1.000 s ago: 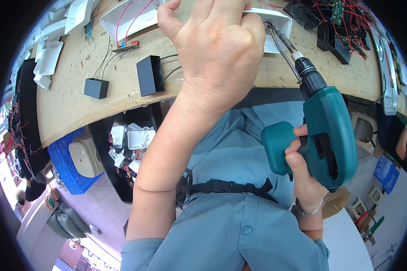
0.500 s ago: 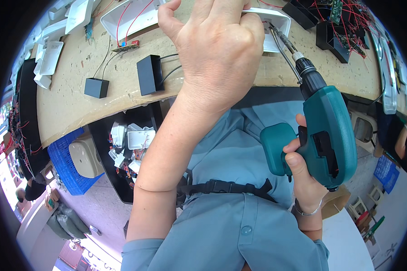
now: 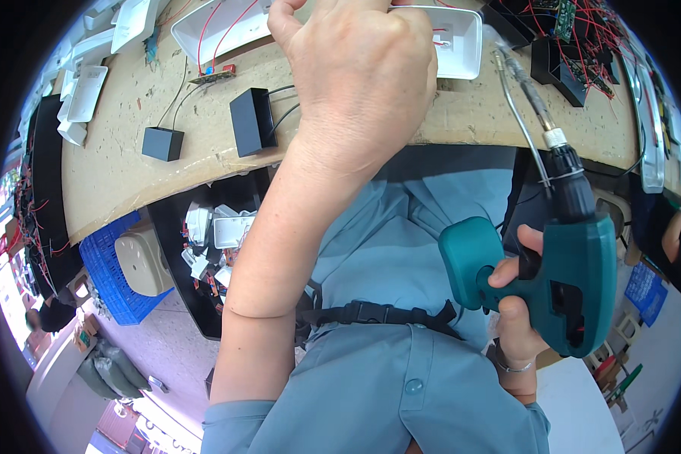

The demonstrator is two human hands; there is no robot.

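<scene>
A green soldering gun (image 3: 583, 295) with a solder feed tube beside its iron is gripped in my right hand (image 3: 523, 303). Its hot end (image 3: 526, 83) points away from me and lies just right of a white plastic case (image 3: 465, 45), apart from it. Small metal contacts and red wire ends (image 3: 443, 36) show inside that case. Over the case's left part lies my left hand (image 3: 363, 76), back upward and fingers curled; the fingertips and whatever they hold are hidden or cut off by the upper edge.
Left of my left hand stand another white case (image 3: 231, 53) with red wires, a small circuit board (image 3: 213, 75) and two black boxes (image 3: 251, 123) (image 3: 163, 144). Tangled red wires (image 3: 583, 49) and black boxes lie at the far right. Below the table is a black bin (image 3: 204, 303) of parts.
The soldering gun has drawn back toward me and to the right, so its tip has left the white case. That case has shifted slightly away, and my left hand has moved slightly with it.
</scene>
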